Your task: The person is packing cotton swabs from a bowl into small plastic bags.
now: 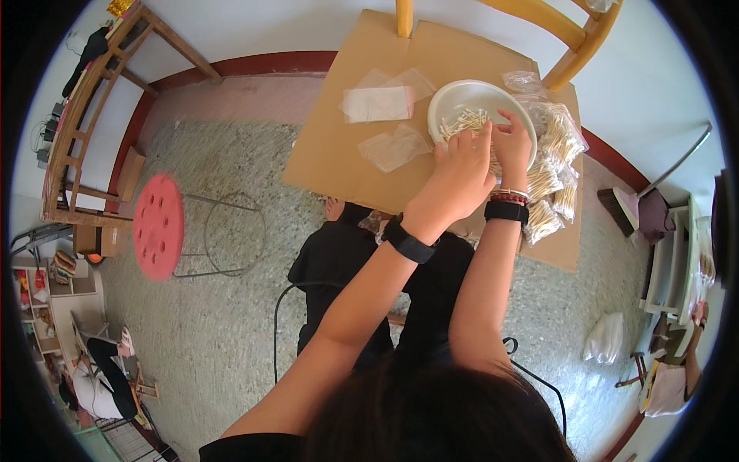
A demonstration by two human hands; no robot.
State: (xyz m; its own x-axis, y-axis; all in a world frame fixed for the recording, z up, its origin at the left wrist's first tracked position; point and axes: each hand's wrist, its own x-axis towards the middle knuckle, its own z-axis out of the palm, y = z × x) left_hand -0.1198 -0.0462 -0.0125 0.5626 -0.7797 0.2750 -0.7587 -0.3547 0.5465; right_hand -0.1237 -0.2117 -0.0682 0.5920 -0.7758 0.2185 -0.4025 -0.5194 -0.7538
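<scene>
A white bowl (443,96) with loose cotton swabs (469,121) in it stands on a sheet of brown cardboard. Both my hands reach into it. My left hand (464,169) bends over the near side of the bowl, its fingers closed among the swabs; the fingertips are partly hidden. Close beside it, my right hand (514,150) is at the bowl's right side with curved fingers apart, and I see nothing held in it. Clear bags packed with cotton swabs (558,135) lie heaped right of the bowl. Flat clear plastic bags (379,105) lie to its left.
The cardboard (331,158) rests in front of me against a yellow wooden chair frame (566,31). A red round stool (159,227) lies tipped at the left. A broom (620,209) leans at the right. Another person (104,377) sits far left. Black cables run beside my legs.
</scene>
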